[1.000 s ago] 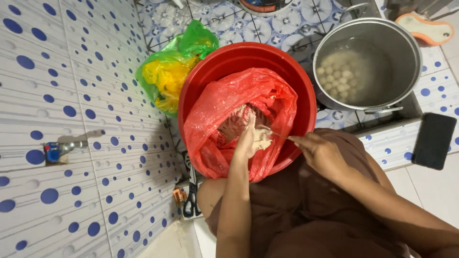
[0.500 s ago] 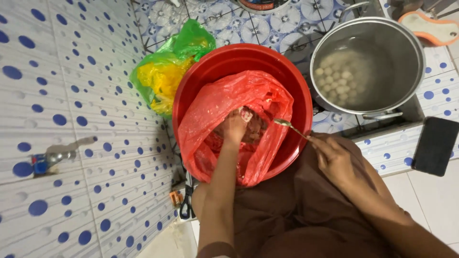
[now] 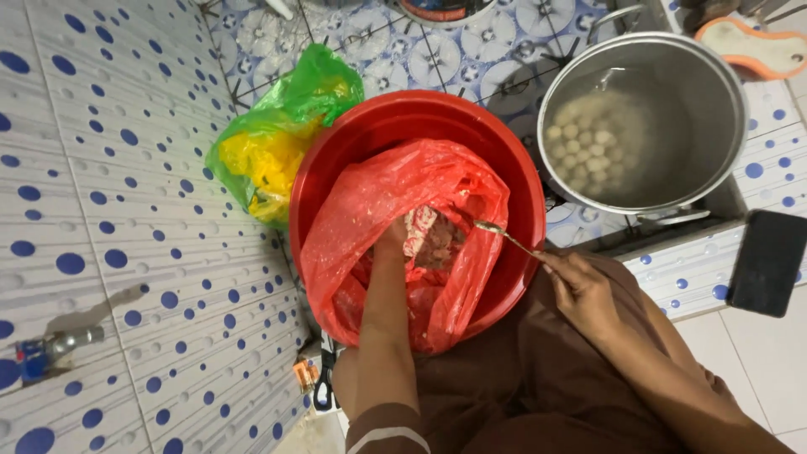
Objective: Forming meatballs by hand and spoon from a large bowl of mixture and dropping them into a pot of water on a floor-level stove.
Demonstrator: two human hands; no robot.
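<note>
Red basin (image 3: 353, 151) — paste (image 3: 430, 237) beneath fingers (image 3: 395, 238)

I am working in a thin, crinkly, glossy red plastic bag (image 3: 403, 244) lining a smooth red plastic basin (image 3: 336, 168). The spoon (image 3: 504, 237) and pot (image 3: 723, 101) are shining as bright metal. Glazed tiles (image 3: 126, 210) are gleaming; my brown cloth (image 3: 521, 387) is looking matt.

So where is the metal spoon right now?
The thin metal spoon is in the right hand, its bowl over the red plastic bag inside the round red basin.
</note>
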